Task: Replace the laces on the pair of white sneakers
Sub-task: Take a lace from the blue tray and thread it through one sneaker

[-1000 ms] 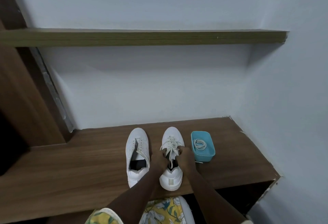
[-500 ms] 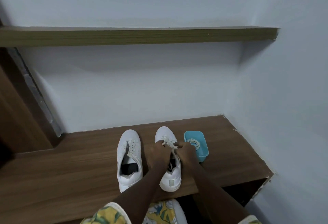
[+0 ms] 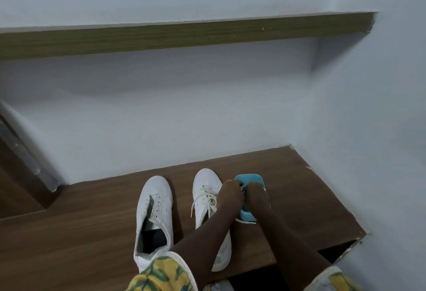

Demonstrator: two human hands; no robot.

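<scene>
Two white sneakers stand side by side on a brown wooden bench [image 3: 92, 233]. The left sneaker [image 3: 154, 212] has bare eyelets and no lace. The right sneaker [image 3: 204, 196] carries a loose white lace [image 3: 208, 200]. Just right of it sits a small blue container [image 3: 250, 178]. Both my hands are over that container, close together. My left hand [image 3: 231, 192] has curled fingers with a bit of white lace showing at them. My right hand [image 3: 254, 191] reaches into the container, its fingers hidden. A lace end [image 3: 245, 220] lies by the container's near side.
A grey wall rises behind the bench and along its right side. A long wooden shelf [image 3: 184, 34] hangs overhead. The bench's front right corner [image 3: 359, 236] drops to a dark gap. A wooden panel [image 3: 13, 175] stands at the far left.
Both hands have left the right sneaker's laces and moved right to the blue container. The view has tilted and shifted.
</scene>
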